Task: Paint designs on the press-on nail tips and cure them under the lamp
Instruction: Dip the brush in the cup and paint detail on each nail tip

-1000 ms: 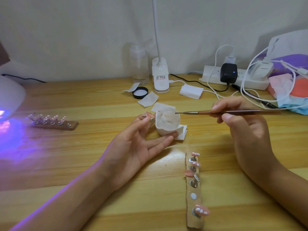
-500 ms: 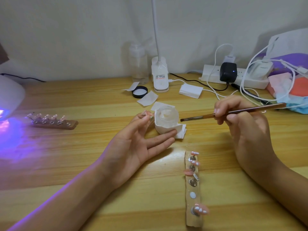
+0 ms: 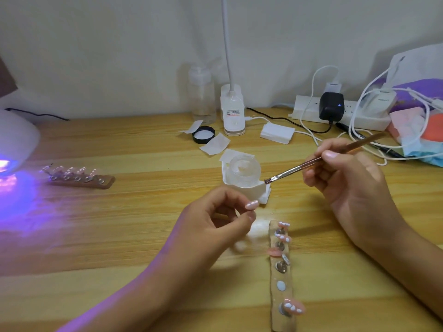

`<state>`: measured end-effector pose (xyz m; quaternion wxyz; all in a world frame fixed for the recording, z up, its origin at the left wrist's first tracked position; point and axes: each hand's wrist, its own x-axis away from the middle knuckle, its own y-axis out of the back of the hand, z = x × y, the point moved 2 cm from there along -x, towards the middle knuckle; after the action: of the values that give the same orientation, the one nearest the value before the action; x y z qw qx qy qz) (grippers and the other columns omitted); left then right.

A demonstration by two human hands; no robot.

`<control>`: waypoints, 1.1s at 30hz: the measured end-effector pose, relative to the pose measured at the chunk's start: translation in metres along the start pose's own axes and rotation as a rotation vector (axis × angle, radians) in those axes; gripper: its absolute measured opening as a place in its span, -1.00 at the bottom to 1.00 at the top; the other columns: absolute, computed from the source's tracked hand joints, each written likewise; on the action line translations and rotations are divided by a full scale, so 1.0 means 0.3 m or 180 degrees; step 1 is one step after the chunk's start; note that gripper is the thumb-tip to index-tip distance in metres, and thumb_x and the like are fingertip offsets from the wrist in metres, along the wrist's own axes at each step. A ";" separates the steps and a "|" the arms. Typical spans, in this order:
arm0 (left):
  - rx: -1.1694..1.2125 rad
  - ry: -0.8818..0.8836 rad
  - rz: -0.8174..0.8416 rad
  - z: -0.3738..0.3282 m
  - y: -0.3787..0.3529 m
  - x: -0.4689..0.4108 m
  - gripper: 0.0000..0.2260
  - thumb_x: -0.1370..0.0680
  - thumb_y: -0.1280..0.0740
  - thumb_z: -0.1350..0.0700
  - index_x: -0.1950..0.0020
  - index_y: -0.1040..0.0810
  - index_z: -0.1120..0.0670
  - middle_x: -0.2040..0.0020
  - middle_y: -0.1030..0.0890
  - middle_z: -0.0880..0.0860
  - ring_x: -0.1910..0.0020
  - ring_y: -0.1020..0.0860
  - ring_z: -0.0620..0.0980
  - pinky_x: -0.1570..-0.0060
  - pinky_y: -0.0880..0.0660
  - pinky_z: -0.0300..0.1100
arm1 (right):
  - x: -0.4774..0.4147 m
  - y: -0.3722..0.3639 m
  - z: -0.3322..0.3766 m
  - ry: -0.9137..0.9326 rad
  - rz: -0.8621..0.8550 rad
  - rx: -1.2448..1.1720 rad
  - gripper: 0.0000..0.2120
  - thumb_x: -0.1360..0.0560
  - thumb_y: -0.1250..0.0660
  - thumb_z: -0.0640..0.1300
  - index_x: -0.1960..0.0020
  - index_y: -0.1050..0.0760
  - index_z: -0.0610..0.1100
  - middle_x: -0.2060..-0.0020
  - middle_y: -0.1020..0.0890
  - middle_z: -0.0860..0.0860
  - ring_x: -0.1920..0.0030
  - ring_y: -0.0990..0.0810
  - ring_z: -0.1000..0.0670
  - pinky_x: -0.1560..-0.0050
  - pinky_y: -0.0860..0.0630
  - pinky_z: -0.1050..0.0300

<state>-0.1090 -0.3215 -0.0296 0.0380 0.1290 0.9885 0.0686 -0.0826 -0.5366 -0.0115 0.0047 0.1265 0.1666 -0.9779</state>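
The curing lamp [image 3: 16, 140] is the biggest task thing. It sits at the left edge of the frame, white and round, and throws purple light on the wood. A long brown strip [image 3: 282, 323] lies at the lower right of centre. Pink nail tips stand on it in a row, and the lowest tip [image 3: 293, 307] has white dots. A second strip [image 3: 107, 182] lies at the left, near the lamp, with clear tips on it.

The right hand [image 3: 347, 183] is at the right of centre. It holds a thin brush [image 3: 318, 160] tight between thumb and fingers. The brush slopes down to the left, and its hairs are just beside a small glass cup [image 3: 243, 173] wrapped in white paper. The left hand [image 3: 215, 226] is at the centre, below the cup. Its fingers are curled, and thumb and first finger pinch one small pink nail tip [image 3: 252, 205].

The table [image 3: 119, 236] is light wood. A pale wall [image 3: 96, 56] stands behind it. At the back are a white desk lamp [image 3: 232, 111], a clear bottle [image 3: 202, 92], a power strip [image 3: 309, 113] with plugs and a black lid [image 3: 203, 134].

A second ago the left hand was open and touched the cup. Now it is lower and curled. The brush lay flat over the cup then. Now it is tilted, with its hairs lower.
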 end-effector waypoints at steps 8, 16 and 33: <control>0.0114 -0.0126 0.0038 -0.015 0.003 0.000 -0.96 -0.42 -0.42 0.09 0.18 -0.62 -0.06 0.26 -0.56 -0.10 0.29 -0.49 -0.14 0.25 -0.48 -0.30 | 0.019 -0.013 0.002 0.0041 0.0208 0.0260 -0.90 -0.46 -0.29 -0.17 0.15 -0.56 -0.02 0.31 -0.62 -0.03 0.31 -0.63 0.01 0.22 -0.57 0.21; 0.0149 -0.0048 0.0036 -0.010 0.004 -0.003 -0.95 -0.41 -0.43 0.05 0.16 -0.64 -0.09 0.19 -0.65 -0.08 0.20 -0.57 -0.15 0.12 -0.54 -0.25 | 0.015 -0.009 -0.004 0.0057 0.0331 0.0254 -0.88 -0.45 -0.29 -0.16 0.16 -0.58 0.00 0.29 -0.63 -0.04 0.28 -0.62 0.00 0.20 -0.57 0.20; 0.0336 0.0014 0.0088 -0.014 0.006 -0.006 -0.94 -0.41 -0.44 0.08 0.17 -0.62 -0.06 0.23 -0.64 -0.05 0.26 -0.58 -0.13 0.16 -0.54 -0.28 | 0.037 -0.022 0.006 0.0372 0.0125 0.0687 -0.92 -0.48 -0.22 -0.22 0.06 -0.47 -0.12 0.25 -0.65 -0.02 0.20 -0.64 -0.01 0.06 -0.58 0.14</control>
<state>-0.1071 -0.3210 -0.0249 0.0281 0.1443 0.9890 0.0171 -0.0941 -0.5305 -0.0106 0.0005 0.1862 0.0579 -0.9808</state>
